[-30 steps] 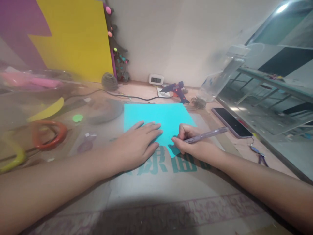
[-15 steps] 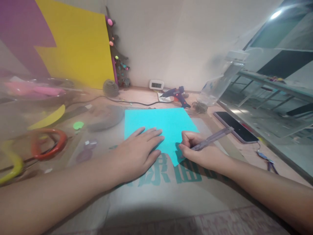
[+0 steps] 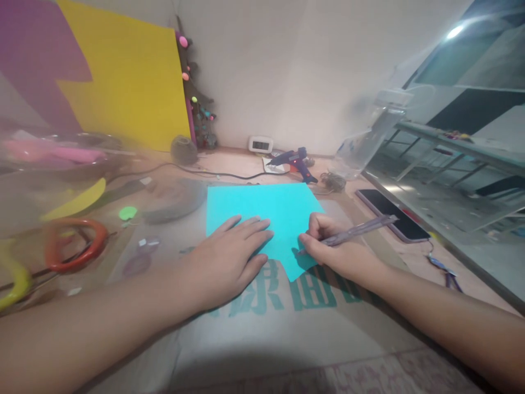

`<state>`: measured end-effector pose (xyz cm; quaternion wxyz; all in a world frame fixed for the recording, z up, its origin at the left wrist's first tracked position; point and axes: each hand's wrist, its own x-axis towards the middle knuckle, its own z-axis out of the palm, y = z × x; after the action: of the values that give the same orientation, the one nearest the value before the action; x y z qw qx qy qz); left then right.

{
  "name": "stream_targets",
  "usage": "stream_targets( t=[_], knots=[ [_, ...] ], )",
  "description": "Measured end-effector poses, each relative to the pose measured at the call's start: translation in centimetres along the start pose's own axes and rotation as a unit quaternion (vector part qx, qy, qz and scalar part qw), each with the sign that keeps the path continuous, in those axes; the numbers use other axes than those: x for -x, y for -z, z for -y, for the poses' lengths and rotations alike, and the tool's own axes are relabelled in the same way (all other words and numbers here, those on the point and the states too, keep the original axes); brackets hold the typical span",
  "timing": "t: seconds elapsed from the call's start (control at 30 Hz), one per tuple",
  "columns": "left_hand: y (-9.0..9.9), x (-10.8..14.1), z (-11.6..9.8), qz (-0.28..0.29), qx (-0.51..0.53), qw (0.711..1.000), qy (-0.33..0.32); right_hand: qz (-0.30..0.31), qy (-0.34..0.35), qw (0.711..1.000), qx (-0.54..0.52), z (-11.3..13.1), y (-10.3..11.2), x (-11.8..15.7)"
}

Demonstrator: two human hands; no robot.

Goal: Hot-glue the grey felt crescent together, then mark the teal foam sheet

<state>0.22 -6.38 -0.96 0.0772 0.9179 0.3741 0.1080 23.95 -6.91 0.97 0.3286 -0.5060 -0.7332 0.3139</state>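
A bright turquoise sheet of paper (image 3: 254, 205) lies on a cardboard surface (image 3: 262, 339) printed with green characters. My left hand (image 3: 233, 260) rests flat on the sheet's lower left part, fingers spread, holding nothing. My right hand (image 3: 332, 246) is closed around a slim purplish pen (image 3: 356, 230), whose tip end points down at the lower right of the sheet. The pen's back end slants up to the right, in front of the phone.
Behind the sheet are a glue gun (image 3: 301, 163), a small white clock (image 3: 260, 144) and twine. On the right are a phone (image 3: 385, 210) and a clear bottle (image 3: 369, 134). Orange-handled scissors (image 3: 98, 246) and a yellow curved piece (image 3: 77, 202) lie left.
The pen in my right hand has tilted lower and its tip has shifted slightly left on the paper. My left hand stays flat on the sheet. The whole view has shifted slightly.
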Motion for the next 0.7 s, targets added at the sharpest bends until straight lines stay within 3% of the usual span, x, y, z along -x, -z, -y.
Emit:
stream_targets(
  t=[0.3, 0.7],
  knots=[
    [-0.08, 0.07, 0.01, -0.009, 0.013, 1.000, -0.004, 0.005, -0.018, 1.000, 0.001, 0.61, -0.30, 0.10],
    [0.84, -0.01, -0.25, 0.005, 0.040, 0.999, -0.012, -0.001, 0.018, 1.000, 0.025, 0.42, 0.07, 0.45]
  ],
)
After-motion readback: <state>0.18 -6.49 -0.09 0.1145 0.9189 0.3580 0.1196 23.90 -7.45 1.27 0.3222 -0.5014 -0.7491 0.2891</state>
